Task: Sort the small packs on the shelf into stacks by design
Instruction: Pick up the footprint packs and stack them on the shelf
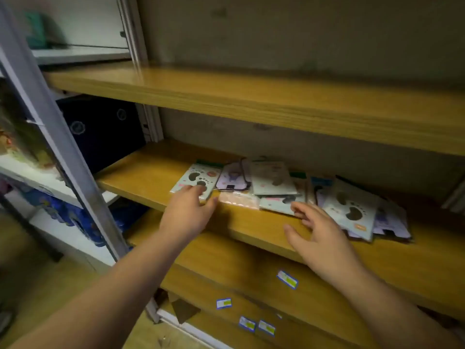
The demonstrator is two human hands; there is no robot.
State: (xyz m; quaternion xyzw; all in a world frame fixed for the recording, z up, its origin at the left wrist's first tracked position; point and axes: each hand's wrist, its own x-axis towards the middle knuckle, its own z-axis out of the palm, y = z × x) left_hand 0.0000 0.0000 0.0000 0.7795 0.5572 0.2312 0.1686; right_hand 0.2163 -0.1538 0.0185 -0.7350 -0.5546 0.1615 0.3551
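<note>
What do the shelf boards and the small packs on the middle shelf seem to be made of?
The shelf boards: wood or wood-look laminate, judging by the yellow-brown surface with long grain lines and a smooth, slightly shiny finish; which one, I cannot tell. The small packs: probably printed card in clear plastic wrap, since they lie flat and thin and show glossy highlights; the blur leaves this open.

- A shop or its stockroom, to judge by the fittings: long wooden shelves set one above another against a bare wall.
- Small price-style labels in blue, white and yellow are stuck along the front edges of the lower shelves.
- Many small retail packs lie loose on the middle shelf.
- At left, a metal rack holds a dark blue box and colourful packaged goods.
</note>
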